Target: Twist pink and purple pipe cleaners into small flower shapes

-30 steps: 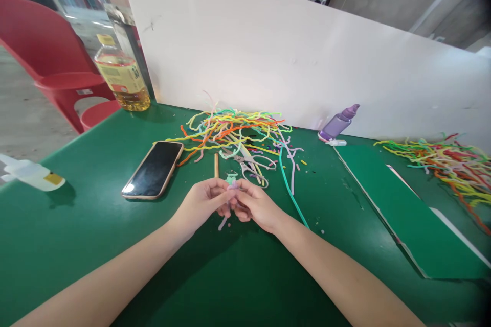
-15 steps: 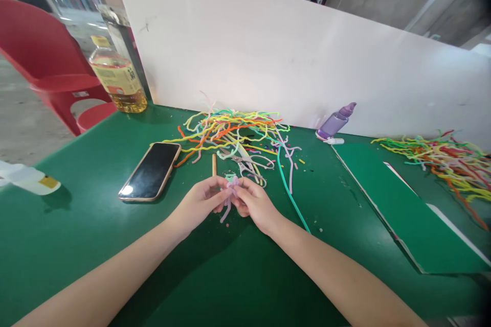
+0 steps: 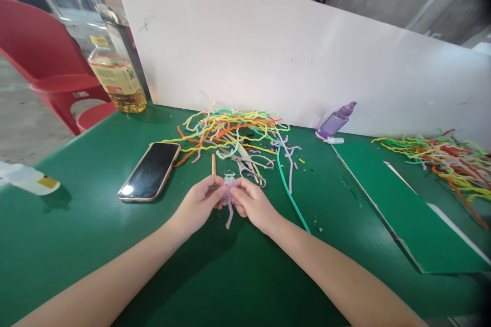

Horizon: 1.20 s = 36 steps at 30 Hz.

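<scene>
A small purple piece of bent pipe cleaner (image 3: 229, 209) is pinched between both hands, its loose tail hanging down toward me. My left hand (image 3: 202, 200) closes on its left side with thumb and fingers. From the other side my right hand (image 3: 251, 199) grips it the same way, the fingertips of both hands almost meeting. The upper part of the purple piece is partly covered by the fingers. Just beyond the hands lie scissors (image 3: 249, 166) with pale handles and a short wooden stick (image 3: 214, 164).
Behind the scissors is a heap of colourful pipe cleaners (image 3: 230, 130). A phone (image 3: 151, 171) lies left, with an oil bottle (image 3: 118, 82) and a white bottle (image 3: 30, 179) farther out. Right are a purple glue bottle (image 3: 335, 121), a green board (image 3: 402, 209) and more pipe cleaners (image 3: 452, 163).
The purple piece has turned in the fingers; its tail now hangs straighter and lower, and a bit farther right. Both hands stay almost in the same place.
</scene>
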Each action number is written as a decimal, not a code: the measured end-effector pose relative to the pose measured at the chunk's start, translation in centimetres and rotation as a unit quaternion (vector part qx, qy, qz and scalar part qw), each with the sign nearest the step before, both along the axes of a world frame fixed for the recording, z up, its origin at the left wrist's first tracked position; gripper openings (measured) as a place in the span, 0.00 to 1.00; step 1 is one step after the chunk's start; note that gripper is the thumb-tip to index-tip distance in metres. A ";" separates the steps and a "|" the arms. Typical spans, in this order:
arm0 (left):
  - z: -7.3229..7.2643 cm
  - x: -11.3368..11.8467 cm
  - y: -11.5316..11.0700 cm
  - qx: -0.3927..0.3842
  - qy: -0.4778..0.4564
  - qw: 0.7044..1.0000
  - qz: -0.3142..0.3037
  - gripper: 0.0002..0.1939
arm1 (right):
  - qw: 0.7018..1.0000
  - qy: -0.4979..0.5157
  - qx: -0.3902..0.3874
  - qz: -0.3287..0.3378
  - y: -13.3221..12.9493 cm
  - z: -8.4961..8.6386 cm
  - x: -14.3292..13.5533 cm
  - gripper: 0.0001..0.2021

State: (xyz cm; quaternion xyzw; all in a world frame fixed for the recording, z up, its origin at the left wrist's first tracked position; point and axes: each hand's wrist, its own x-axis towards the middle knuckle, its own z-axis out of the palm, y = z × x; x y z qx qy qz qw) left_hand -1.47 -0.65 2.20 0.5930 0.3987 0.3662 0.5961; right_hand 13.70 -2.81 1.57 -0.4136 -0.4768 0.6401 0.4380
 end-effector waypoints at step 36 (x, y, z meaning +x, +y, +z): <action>-0.3 -0.8 0.8 0.015 -0.107 0.992 -0.064 0.01 | 0.991 0.102 -0.039 0.081 -0.3 -0.2 0.4 0.05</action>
